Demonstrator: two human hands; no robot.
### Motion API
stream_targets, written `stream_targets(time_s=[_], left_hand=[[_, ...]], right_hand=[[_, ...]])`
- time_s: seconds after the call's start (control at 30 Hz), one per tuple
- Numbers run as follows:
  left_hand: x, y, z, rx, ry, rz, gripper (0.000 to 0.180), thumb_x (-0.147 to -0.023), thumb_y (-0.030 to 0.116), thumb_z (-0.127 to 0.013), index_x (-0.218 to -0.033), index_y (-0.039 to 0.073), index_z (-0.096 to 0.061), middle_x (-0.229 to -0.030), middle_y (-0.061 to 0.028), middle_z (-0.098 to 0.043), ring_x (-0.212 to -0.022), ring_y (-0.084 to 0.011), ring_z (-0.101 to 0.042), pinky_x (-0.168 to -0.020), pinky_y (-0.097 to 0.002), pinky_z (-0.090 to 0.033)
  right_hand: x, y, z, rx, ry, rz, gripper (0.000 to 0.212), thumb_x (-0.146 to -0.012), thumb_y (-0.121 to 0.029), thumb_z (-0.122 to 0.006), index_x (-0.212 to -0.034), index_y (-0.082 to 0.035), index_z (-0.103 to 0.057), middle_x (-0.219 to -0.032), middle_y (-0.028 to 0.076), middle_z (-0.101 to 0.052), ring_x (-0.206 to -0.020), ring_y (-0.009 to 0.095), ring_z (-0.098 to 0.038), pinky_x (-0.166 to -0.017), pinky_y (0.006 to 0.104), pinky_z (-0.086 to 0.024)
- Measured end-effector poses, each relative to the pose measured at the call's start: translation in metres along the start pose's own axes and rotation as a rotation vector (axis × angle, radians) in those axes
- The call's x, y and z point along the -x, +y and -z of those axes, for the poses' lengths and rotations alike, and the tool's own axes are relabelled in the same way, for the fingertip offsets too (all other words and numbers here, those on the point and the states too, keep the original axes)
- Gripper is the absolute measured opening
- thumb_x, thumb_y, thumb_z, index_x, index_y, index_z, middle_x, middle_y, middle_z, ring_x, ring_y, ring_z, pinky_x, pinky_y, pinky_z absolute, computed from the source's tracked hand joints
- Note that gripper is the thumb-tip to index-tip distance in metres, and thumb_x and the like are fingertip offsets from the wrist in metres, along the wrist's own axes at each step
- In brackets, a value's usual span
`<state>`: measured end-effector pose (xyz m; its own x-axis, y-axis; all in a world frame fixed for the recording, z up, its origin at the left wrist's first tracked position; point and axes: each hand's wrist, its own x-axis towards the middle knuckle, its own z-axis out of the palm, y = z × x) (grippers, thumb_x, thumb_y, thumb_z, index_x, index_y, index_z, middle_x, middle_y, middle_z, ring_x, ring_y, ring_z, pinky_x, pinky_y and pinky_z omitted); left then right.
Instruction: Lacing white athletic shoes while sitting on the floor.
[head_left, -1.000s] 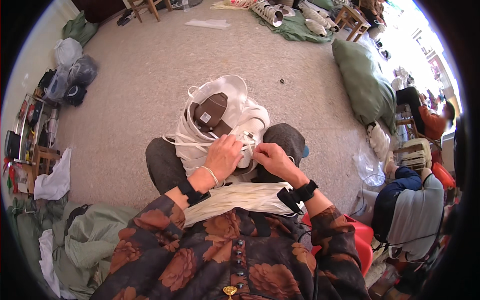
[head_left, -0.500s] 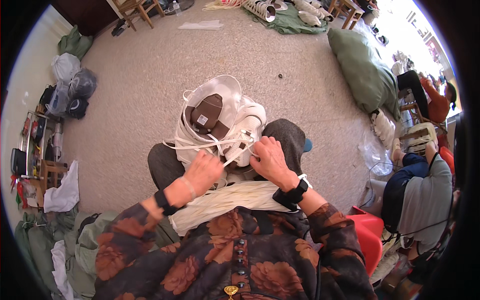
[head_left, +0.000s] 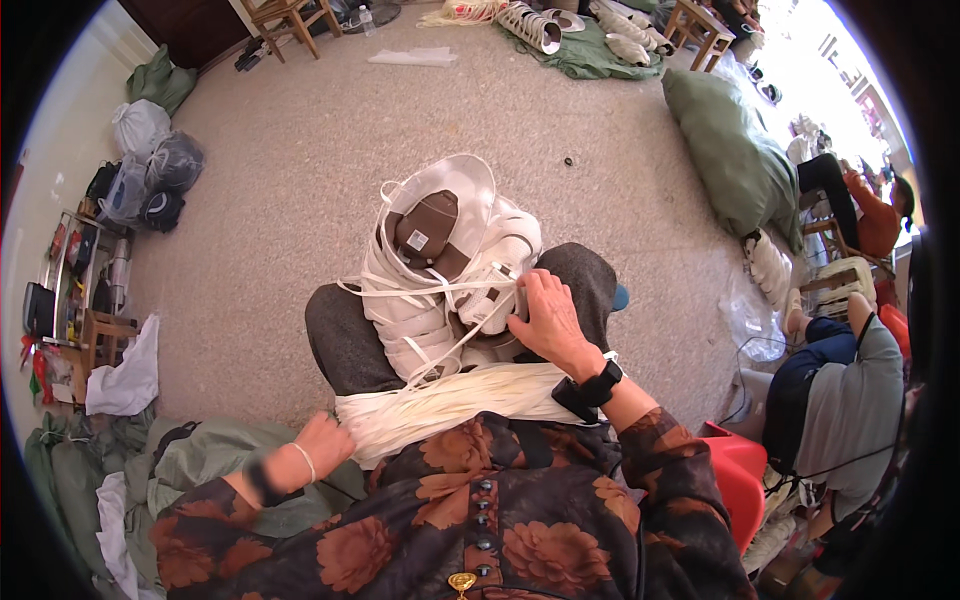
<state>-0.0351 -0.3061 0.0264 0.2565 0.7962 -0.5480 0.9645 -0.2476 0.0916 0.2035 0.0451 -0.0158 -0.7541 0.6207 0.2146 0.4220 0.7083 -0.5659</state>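
Note:
A nested stack of white shoe uppers (head_left: 405,320) rests between my knees, its open end showing a brown padded piece (head_left: 428,228) with a small white label. Beside it on the right lies another white upper (head_left: 495,290) with brown patches, and a white lace (head_left: 487,328) runs slantwise across it. My right hand (head_left: 550,318) is closed on that upper's right edge, by the lace. Across my lap stretches a thick bundle of white shoelaces (head_left: 455,402). My left hand (head_left: 322,445) has its fingers curled at the bundle's left end; the fingertips are partly hidden.
Green cloth sacks (head_left: 230,470) lie at my left, and a red stool (head_left: 735,470) stands at my right. A large stuffed green sack (head_left: 725,150) is farther right, near seated people. Plastic bags (head_left: 150,165) and a rack (head_left: 75,260) line the left wall.
My left hand has left the uppers and moved down and left to the end of the shoelace bundle. My right hand stays by the right upper. The view has shifted slightly.

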Motion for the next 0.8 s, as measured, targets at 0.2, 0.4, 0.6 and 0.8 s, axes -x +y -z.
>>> stream_targets(time_s=[0.2, 0.4, 0.6, 0.8], left_hand=[[-0.044, -0.03, 0.027, 0.386, -0.462, 0.034, 0.028, -0.075, 0.024, -0.073, -0.098, 0.01, -0.068, -0.081, -0.012, -0.063, -0.085, -0.0348, -0.065, -0.071, -0.0462, -0.051], [-0.171, -0.014, 0.142, 0.275, 0.866, 0.011, 0.039, -0.078, 0.013, -0.069, -0.115, 0.003, -0.06, -0.107, -0.0139, -0.056, -0.103, -0.032, -0.055, -0.092, -0.0438, -0.043], [-0.249, -0.012, 0.13, 0.142, 0.886, 0.198, 0.042, -0.076, 0.005, -0.066, -0.117, 0.002, -0.057, -0.105, -0.0137, -0.054, -0.106, -0.0321, -0.054, -0.094, -0.0434, -0.042], [-0.215, -0.003, 0.153, 0.347, 1.042, 0.042, 0.032, -0.081, -0.003, -0.061, -0.113, 0.002, -0.06, -0.094, -0.0131, -0.057, -0.08, -0.0331, -0.063, -0.071, -0.0395, -0.051]], right_hand=[[0.001, 0.002, 0.001, 0.058, -0.091, 0.013, 0.047, -0.073, -0.02, -0.072, -0.112, 0.001, -0.055, -0.111, 0.018, -0.058, -0.107, 0.036, -0.053, -0.092, 0.0437, -0.041], [0.004, 0.006, 0.002, 0.022, -0.019, 0.078, 0.047, -0.076, -0.02, -0.071, -0.113, 0.003, -0.055, -0.11, 0.019, -0.059, -0.106, 0.035, -0.055, -0.09, 0.0442, -0.042], [-0.008, 0.002, 0.008, -0.143, 0.039, 0.047, 0.037, -0.08, -0.009, -0.067, -0.114, 0.001, -0.057, -0.116, 0.018, -0.058, -0.107, 0.038, -0.055, -0.091, 0.0439, -0.045], [-0.036, -0.004, -0.005, -0.096, 0.132, 0.298, 0.023, -0.079, -0.003, -0.066, -0.101, -0.002, -0.059, -0.103, 0.017, -0.06, -0.099, 0.037, -0.057, -0.087, 0.0446, -0.046]])
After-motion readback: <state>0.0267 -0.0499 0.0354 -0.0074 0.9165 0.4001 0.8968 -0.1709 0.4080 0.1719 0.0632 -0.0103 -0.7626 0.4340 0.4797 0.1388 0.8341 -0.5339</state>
